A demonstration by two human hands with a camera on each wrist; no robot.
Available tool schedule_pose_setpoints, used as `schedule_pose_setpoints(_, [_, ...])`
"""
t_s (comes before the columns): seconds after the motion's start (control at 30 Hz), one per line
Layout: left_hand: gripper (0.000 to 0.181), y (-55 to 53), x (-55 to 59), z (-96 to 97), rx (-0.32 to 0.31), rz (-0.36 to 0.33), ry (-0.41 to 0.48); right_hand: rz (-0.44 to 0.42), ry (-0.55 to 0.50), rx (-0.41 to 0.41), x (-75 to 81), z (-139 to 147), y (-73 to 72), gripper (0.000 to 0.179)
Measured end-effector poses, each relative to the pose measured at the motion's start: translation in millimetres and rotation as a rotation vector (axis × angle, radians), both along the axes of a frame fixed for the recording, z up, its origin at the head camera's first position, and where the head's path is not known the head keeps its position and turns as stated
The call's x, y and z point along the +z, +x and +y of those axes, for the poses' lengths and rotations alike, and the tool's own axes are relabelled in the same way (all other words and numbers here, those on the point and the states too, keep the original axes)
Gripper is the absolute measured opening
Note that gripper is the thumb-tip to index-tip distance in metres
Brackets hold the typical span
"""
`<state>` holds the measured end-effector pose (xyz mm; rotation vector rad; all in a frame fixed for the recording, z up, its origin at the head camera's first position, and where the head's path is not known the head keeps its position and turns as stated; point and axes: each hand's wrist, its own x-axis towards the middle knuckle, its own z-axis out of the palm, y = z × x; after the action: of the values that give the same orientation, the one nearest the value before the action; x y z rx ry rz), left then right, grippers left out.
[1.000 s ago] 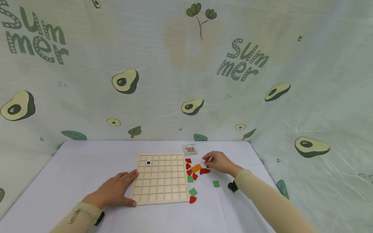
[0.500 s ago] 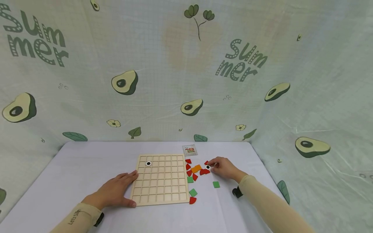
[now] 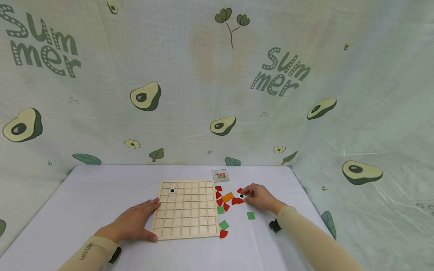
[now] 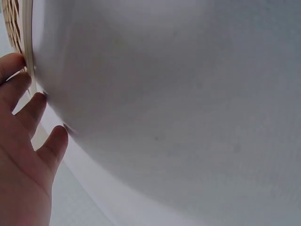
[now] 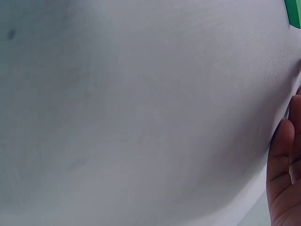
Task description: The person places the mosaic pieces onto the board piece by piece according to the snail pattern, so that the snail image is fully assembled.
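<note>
A square wooden grid board [image 3: 188,210] lies on the table. My left hand [image 3: 133,221] rests against its left edge with fingers spread; in the left wrist view the fingertips of the left hand [image 4: 23,141] touch the board's rim [image 4: 27,42]. One round white tile with a black dot [image 3: 172,191] sits in an upper-left cell. Right of the board, my right hand [image 3: 261,196] pinches a second white tile with a black dot [image 3: 241,196] at its right edge, low over the table. The right wrist view shows only part of the right hand [image 5: 284,169]; the tile is hidden there.
Several red quarter-round tiles [image 3: 223,234] and an orange piece [image 3: 228,197] lie between board and right hand. Green square tiles [image 3: 251,215] lie nearer me. A small picture card [image 3: 220,175] is behind them. A printed cloth backdrop [image 3: 186,94] stands behind the table [image 3: 112,180].
My right hand has come down and slightly right, its fingertips now at the edge of the dotted tile, which shows more plainly. The left hand and board have stayed put.
</note>
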<state>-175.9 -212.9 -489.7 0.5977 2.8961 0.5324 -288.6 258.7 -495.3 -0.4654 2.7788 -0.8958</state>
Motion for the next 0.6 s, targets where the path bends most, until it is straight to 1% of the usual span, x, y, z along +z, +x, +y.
schedule_pose_setpoints(0.3, [0.117, -0.4, -1.3, -1.9, 0.012, -0.022, 0.025, 0.004, -0.001, -0.003, 0.1, -1.6, -1.4, 0.023])
schedule_pose_setpoints(0.47, [0.118, -2.1, -4.3, -2.0, 0.030, -0.047, 0.021, -0.006, 0.008, 0.004, -0.7, -1.4, -1.8, 0.022])
schedule_pose_setpoints(0.6, [0.118, -1.9, -5.1, -2.0, 0.033, -0.051, 0.024, -0.009, 0.008, 0.001, 0.5, -1.8, -0.8, 0.022])
